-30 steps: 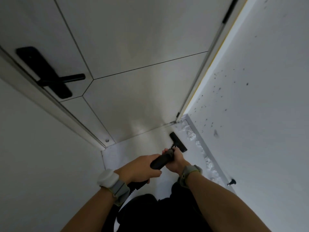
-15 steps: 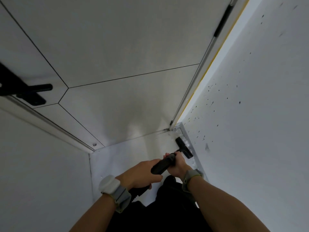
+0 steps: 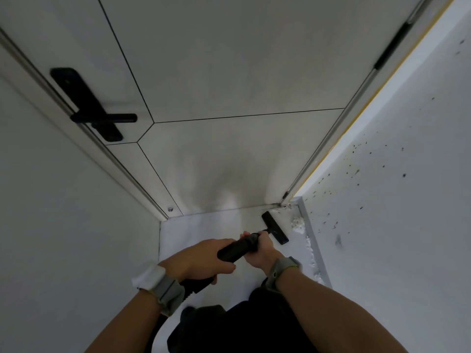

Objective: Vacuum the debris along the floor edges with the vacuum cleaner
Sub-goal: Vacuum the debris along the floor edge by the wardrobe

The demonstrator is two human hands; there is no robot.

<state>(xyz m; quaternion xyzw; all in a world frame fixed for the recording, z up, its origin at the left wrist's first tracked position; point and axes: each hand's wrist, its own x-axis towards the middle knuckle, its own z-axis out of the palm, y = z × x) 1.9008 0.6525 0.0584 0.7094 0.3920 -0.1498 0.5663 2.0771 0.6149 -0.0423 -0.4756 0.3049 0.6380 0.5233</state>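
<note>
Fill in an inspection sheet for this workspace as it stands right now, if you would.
Surface: pale floor, a narrow strip between the door and the walls.
Job's things: black vacuum wand; its nozzle is down near the corner, beside white debris lying along the baseboard.
Clutter: nothing seen.
Hands: left hand and right hand both grip the vacuum wand, the right one nearer the nozzle.
Cables: nothing seen.
Surroundings: door with a black handle; right wall speckled with dark spots.
</note>
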